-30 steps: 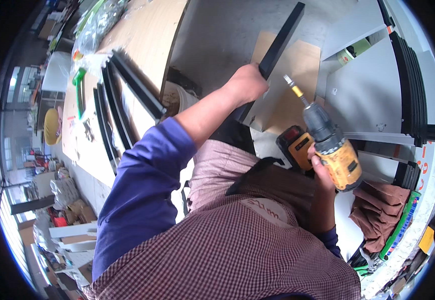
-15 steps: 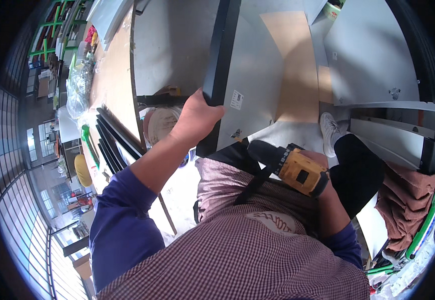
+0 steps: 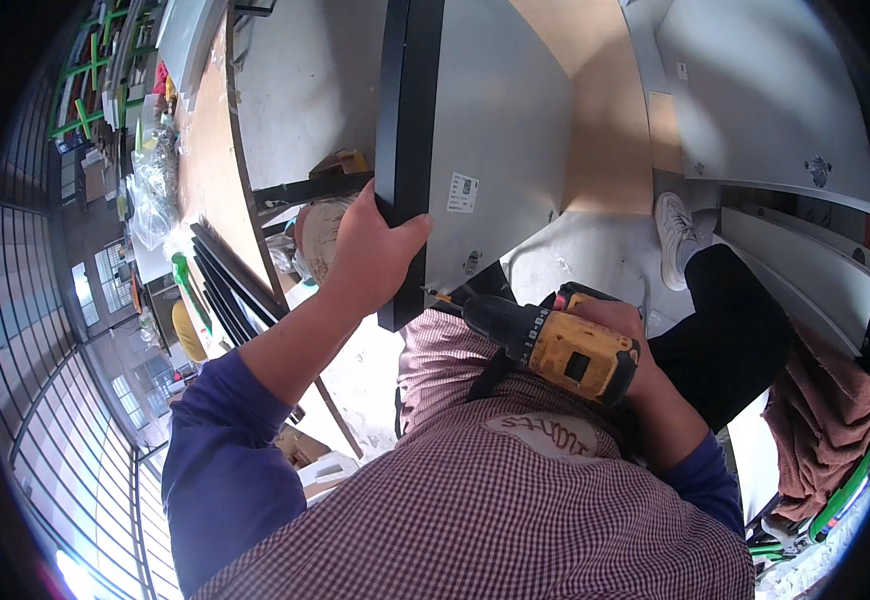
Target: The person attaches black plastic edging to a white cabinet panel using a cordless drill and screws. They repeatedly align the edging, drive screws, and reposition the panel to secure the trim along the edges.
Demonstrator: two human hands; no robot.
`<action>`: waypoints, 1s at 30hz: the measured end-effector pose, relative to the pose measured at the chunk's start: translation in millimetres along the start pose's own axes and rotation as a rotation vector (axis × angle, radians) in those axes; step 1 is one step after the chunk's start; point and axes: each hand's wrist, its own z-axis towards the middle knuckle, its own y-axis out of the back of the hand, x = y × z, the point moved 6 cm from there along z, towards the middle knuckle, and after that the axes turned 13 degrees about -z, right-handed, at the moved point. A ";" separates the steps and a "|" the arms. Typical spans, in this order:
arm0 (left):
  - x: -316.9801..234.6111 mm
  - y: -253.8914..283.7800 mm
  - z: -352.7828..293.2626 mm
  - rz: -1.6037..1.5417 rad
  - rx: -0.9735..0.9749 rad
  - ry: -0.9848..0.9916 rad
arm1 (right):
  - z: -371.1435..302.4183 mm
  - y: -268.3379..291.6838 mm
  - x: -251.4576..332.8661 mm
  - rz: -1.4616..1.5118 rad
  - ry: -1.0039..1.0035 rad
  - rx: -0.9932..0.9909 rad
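Observation:
My left hand (image 3: pixel 375 250) grips the near end of a grey panel (image 3: pixel 500 130) by its thick black edge (image 3: pixel 405 120), thumb on the inner side and fingers on the outer. A white label (image 3: pixel 462 193) and a small metal fitting (image 3: pixel 472 262) show on the panel's inner face. My right hand (image 3: pixel 610 325) is closed round the handle of a yellow and black cordless drill (image 3: pixel 570 355). Its bit (image 3: pixel 441 296) points left, close to the panel's lower corner; whether it touches, I cannot tell.
A wooden board (image 3: pixel 610 130) joins the panel to a second grey panel (image 3: pixel 755 100) on the right. Left of me stand a worktable (image 3: pixel 205 150), black strips (image 3: pixel 225 290) and a round bucket (image 3: pixel 320 235). A brown cloth (image 3: pixel 825 430) hangs at the right.
The drill has moved left, bringing its bit near the panel's corner. My left hand and the black edge have shifted left in view.

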 end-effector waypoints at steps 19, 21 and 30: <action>-0.7 -2.1 -1.4 -0.049 0.004 -0.007 | 1.0 0.1 -10.2 -0.018 -0.036 -0.002; 0.0 -2.2 -1.6 -0.030 0.011 0.016 | 1.0 0.0 -10.0 -0.013 -0.027 -0.007; -5.2 -3.2 -3.9 0.004 0.035 0.058 | 2.1 1.1 -8.3 0.008 0.020 -0.007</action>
